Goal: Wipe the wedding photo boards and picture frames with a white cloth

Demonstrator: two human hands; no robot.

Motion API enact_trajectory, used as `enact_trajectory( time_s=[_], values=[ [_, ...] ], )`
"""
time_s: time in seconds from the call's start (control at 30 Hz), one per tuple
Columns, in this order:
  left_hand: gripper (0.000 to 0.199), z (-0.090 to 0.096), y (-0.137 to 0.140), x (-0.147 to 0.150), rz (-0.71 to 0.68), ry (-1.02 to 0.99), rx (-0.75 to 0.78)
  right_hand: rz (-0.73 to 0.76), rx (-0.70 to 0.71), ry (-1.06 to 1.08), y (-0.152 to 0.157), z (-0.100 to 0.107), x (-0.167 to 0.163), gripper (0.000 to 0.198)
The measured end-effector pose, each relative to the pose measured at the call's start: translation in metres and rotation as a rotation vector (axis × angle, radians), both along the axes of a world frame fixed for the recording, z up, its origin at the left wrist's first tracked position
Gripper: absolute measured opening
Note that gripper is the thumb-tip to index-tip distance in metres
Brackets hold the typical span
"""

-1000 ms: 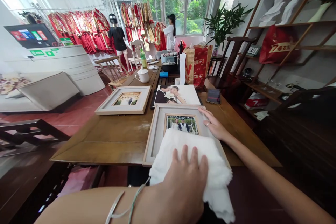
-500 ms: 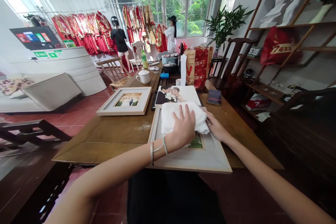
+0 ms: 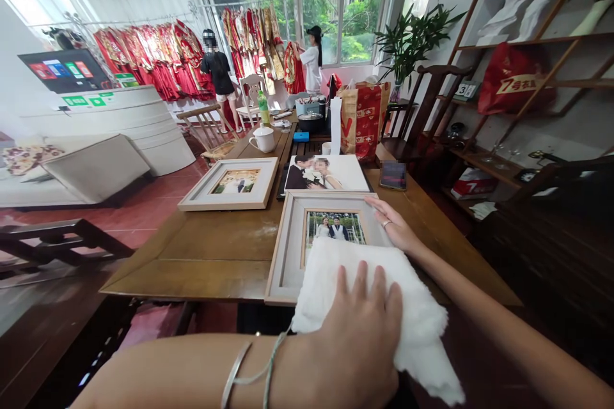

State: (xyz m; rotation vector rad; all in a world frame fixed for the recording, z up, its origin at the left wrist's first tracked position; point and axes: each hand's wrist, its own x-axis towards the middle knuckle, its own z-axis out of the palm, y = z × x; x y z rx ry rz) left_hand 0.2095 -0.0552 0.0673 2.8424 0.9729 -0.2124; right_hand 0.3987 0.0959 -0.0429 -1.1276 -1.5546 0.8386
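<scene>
The left hand [image 3: 357, 332] lies flat on a white cloth [image 3: 422, 326], fingers a little spread, palm down. The cloth covers the near right part of a frame [image 3: 326, 202] and hangs past the table's near edge. That frame lies at the near edge of the table [image 3: 206, 243], right of its middle. The right hand [image 3: 396, 227] rests on the frame's right side close to its far corner, fingers straight; whether it grips cannot be told. A print [image 3: 345, 176] lies just beyond the frame, a phone [image 3: 393, 176] near the right edge, and a second frame [image 3: 192, 197] along the left edge.
</scene>
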Motion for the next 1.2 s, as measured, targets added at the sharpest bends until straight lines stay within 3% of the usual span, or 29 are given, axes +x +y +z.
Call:
enact_trajectory(
  time_s=[0.1, 0.27, 0.43, 0.53, 0.7, 0.8, 0.93, 1.07, 1.2],
  values=[
    [0.07, -0.005, 0.019, 0.006, 0.072, 0.044, 0.096, -0.008, -0.012, -0.013, -0.004, 0.006, 0.0, 0.041],
    [0.067, -0.024, 0.074, 0.024, 0.263, 0.063, 0.284, -0.019, -0.061, 0.032, -0.006, 0.009, 0.001, 0.042],
    [0.064, -0.035, 0.1, 0.032, 0.306, 0.062, 0.295, -0.024, -0.043, 0.078, -0.001, -0.002, 0.002, 0.042],
    [0.064, -0.025, 0.086, 0.026, 0.224, 0.083, 0.252, 0.034, 0.01, 0.055, 0.001, -0.006, 0.003, 0.046],
    [0.065, 0.001, 0.031, 0.011, 0.04, 0.138, 0.115, 0.047, 0.037, -0.036, 0.001, -0.006, 0.004, 0.044],
    [0.062, 0.007, 0.004, 0.001, -0.019, 0.143, 0.05, 0.026, 0.036, -0.07, 0.001, -0.005, 0.004, 0.048],
    [0.05, 0.004, -0.008, -0.015, 0.042, 0.176, 0.06, 0.017, 0.058, -0.079, 0.003, -0.006, 0.004, 0.052],
    [0.055, 0.003, -0.006, -0.033, 0.113, 0.245, 0.225, 0.021, 0.056, -0.095, 0.003, -0.007, 0.006, 0.054],
    [0.053, -0.005, 0.011, -0.036, 0.286, 0.193, 0.342, 0.016, 0.063, -0.103, 0.002, -0.009, 0.007, 0.055]
  ],
)
